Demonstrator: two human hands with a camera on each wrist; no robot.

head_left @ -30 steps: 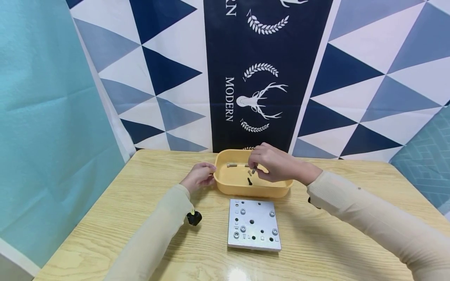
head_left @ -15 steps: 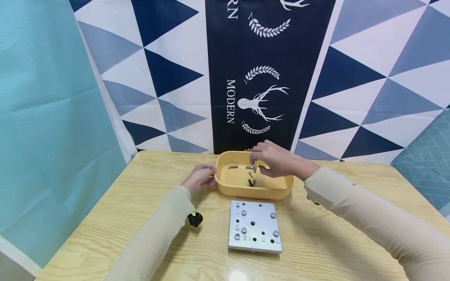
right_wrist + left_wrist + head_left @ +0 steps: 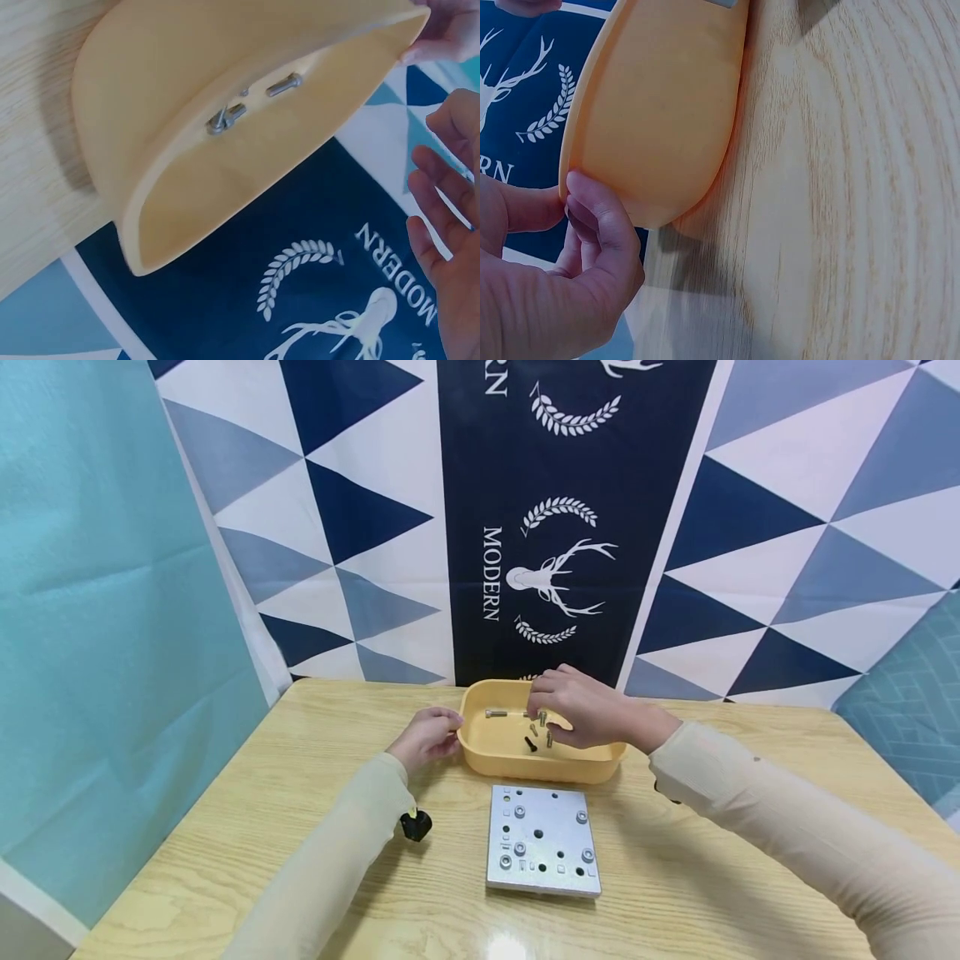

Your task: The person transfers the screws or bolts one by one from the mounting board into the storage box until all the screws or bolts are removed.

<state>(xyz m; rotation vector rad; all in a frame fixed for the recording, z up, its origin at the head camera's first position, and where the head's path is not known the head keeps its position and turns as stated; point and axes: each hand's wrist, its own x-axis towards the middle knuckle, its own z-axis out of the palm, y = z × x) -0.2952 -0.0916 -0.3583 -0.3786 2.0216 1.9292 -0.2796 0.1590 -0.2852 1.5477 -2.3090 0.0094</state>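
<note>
My left hand (image 3: 426,739) pinches the left rim of a yellow plastic bin (image 3: 536,767); in the left wrist view the thumb is outside the wall and the fingers (image 3: 604,214) curl at the rim. My right hand (image 3: 576,706) hovers over the bin's right half, its fingers loosely bent and apart, holding nothing. Inside the bin lie several silver bolts, one lengthwise bolt (image 3: 496,713) at the left and another bolt (image 3: 549,740) below the right thumb. Close to them are a small brassy screw (image 3: 533,729) and a black screw (image 3: 531,744).
In front of the bin a square metal plate (image 3: 538,835) with holes and several socket-head bolts set in it lies on the wooden table (image 3: 315,827). A patterned cloth (image 3: 375,543) hangs behind the table's far edge. Under my left wrist is a black device (image 3: 416,826).
My right hand has let go of a bolt, which now lies in the bin among the others. The black screw has shifted slightly. My left hand stays on the rim.
</note>
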